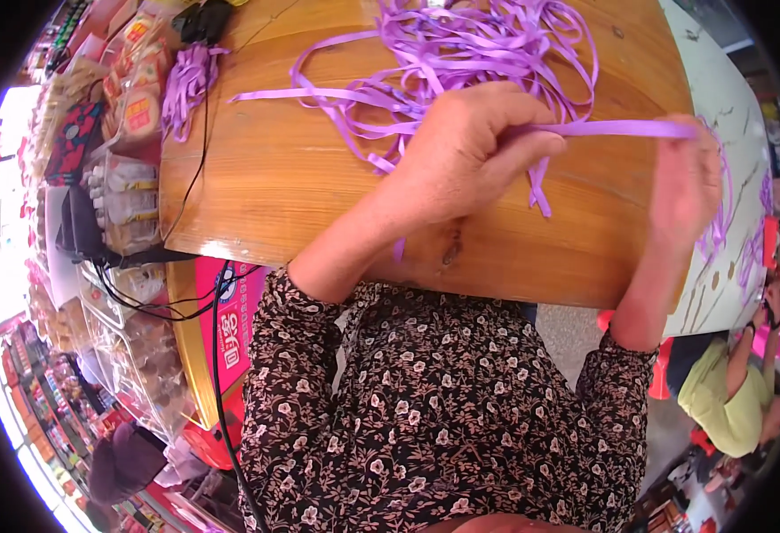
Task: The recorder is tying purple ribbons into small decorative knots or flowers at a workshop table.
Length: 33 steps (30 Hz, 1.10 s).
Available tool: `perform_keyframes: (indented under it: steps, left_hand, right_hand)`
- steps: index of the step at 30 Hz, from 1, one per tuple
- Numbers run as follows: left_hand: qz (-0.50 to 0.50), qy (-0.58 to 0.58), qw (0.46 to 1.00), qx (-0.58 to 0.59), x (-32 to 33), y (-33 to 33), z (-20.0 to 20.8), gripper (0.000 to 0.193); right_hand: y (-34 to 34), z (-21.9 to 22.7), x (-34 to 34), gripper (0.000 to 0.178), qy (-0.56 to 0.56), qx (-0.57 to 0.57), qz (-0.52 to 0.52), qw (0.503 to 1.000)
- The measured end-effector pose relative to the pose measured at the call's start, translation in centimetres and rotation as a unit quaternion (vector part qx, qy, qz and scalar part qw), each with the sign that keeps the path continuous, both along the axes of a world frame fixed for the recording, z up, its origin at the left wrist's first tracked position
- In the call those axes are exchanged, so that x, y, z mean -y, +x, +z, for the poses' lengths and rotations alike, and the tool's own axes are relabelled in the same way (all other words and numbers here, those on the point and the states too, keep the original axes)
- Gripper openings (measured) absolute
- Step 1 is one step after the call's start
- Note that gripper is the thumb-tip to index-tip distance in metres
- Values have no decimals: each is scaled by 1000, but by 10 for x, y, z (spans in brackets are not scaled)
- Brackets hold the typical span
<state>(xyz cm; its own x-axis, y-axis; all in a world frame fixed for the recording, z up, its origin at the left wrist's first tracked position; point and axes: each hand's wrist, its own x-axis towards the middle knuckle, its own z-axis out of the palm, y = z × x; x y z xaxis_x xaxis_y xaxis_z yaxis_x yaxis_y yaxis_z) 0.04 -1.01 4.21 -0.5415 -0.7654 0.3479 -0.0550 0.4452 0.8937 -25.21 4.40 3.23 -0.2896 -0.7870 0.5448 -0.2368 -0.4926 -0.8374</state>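
Observation:
A flat purple ribbon is stretched nearly level between my two hands above the wooden table. My left hand pinches it between thumb and fingers, with the back of the hand facing up. Near the table's right edge, my right hand grips the other part of the ribbon; motion blurs its fingers somewhat. Behind my left hand lies a loose, tangled heap of purple ribbons. Some strands run under my left hand and wrist, which hide part of them.
The wooden table has a smaller purple ribbon bundle and a thin black cable at its left. Packaged goods crowd beyond that edge. A white marbled table adjoins on the right, bearing more ribbons. A person in yellow-green is at right.

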Motion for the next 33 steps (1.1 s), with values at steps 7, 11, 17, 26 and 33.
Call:
perform_keyframes:
  steps: [7,11,17,26,33]
  left_hand:
    - [41,22,999,0,22,68,4,10]
    - [27,59,998,13,21,82,0,13]
    - [87,145,983,-65,19,82,2,17]
    - [-27,276,956,-96,2,68,6,14]
    - [-50,261,959,-97,-14,42,18,15]
  right_hand:
    - [-59,13,-1,26,-45,452,249,855]
    - [-81,-1,5,27,-58,471,278,835]
    - [-74,14,5,28,17,183,-114,976]
    - [82,41,8,44,-118,-403,79,904]
    - [94,29,18,35,-158,-335,131,919]
